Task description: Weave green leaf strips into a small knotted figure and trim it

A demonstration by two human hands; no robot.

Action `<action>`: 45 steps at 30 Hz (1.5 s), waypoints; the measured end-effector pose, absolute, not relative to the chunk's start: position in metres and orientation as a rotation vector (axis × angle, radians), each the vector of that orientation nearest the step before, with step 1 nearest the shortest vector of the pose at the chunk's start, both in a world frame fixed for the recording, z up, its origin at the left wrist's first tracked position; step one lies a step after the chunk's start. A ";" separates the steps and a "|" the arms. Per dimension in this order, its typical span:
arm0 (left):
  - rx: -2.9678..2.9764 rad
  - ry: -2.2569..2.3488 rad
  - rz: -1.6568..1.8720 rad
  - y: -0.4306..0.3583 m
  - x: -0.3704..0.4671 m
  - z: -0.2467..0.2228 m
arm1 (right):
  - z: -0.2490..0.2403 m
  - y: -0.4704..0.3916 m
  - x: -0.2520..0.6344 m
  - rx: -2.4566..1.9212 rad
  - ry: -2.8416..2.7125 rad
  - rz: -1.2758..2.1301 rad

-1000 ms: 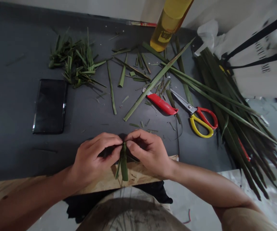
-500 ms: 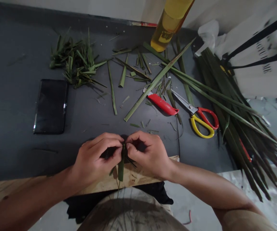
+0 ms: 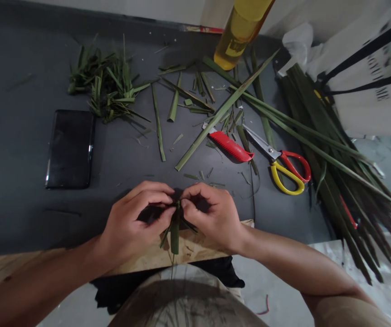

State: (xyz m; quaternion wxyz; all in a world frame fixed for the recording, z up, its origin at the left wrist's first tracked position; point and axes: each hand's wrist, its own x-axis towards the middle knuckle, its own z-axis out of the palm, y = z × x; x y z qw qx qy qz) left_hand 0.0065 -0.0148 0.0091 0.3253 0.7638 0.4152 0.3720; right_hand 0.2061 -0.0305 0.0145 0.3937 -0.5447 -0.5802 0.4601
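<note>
Between my fingertips, at the table's front edge, is a small bundle of folded green leaf strips (image 3: 174,236), with a wide strip and thinner ends hanging down. My left hand (image 3: 137,218) pinches it from the left, thumb and fingers closed at its top. From the other side my right hand (image 3: 214,213) pinches the same top with thumb and forefinger. The fingertips partly hide the upper end of the leaf bundle. Beyond the hands lie a red-handled knife (image 3: 232,146) and scissors (image 3: 277,161) with one red and one yellow handle.
A black phone (image 3: 69,149) lies at left below a pile of woven leaf pieces (image 3: 105,86). Cut leaf strips (image 3: 222,111) are strewn mid-table. An amber bottle (image 3: 238,38) stands at the back. Long leaves (image 3: 331,154) and a white bag (image 3: 369,86) are at right.
The leaf bundle has shifted slightly right and turned a little, showing more thin ends at its sides. Both hands stay pinched at its top; the left fingers have lifted slightly.
</note>
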 end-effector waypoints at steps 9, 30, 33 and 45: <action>2.075 1.078 0.906 -0.016 0.006 0.009 | 0.014 -0.032 0.206 -1.377 -1.523 1.129; 1.928 1.117 0.723 -0.016 0.009 0.014 | 0.006 -0.033 0.211 -1.272 -1.839 0.810; 1.881 1.110 0.685 -0.015 0.007 0.014 | 0.008 -0.032 0.212 -1.267 -1.841 0.822; 1.454 1.126 0.731 -0.015 0.005 0.013 | 0.020 -0.028 0.213 -1.415 -1.547 1.139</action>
